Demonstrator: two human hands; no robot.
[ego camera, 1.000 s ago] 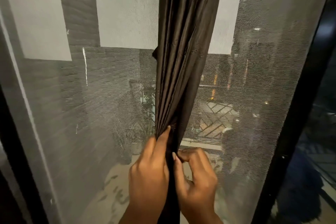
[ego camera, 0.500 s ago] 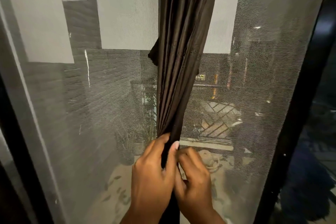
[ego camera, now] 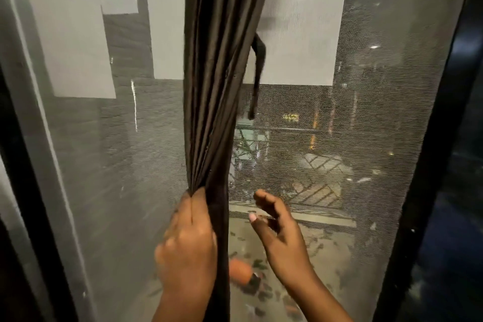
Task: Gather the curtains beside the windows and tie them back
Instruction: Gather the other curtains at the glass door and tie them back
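A dark brown curtain (ego camera: 217, 65) hangs bunched into a narrow column down the middle of the head view, in front of a mesh window screen (ego camera: 366, 138). My left hand (ego camera: 187, 243) grips the gathered folds low down, thumb and fingers pinching the pleats together. My right hand (ego camera: 278, 227) is off the fabric, a little to the right of the curtain, with its fingers loosely spread and holding nothing. A thin dark tie strap (ego camera: 257, 78) dangles from the curtain's right side, higher up.
A black window frame post (ego camera: 428, 165) runs down the right side, and another dark frame (ego camera: 31, 204) slants down the left. Through the mesh I see a lit building wall and ground below with an orange object (ego camera: 240, 270).
My right hand has let go of the curtain and moved to the right. My left hand keeps hold of the gathered folds. The tie strap has swung from the curtain's left to its right.
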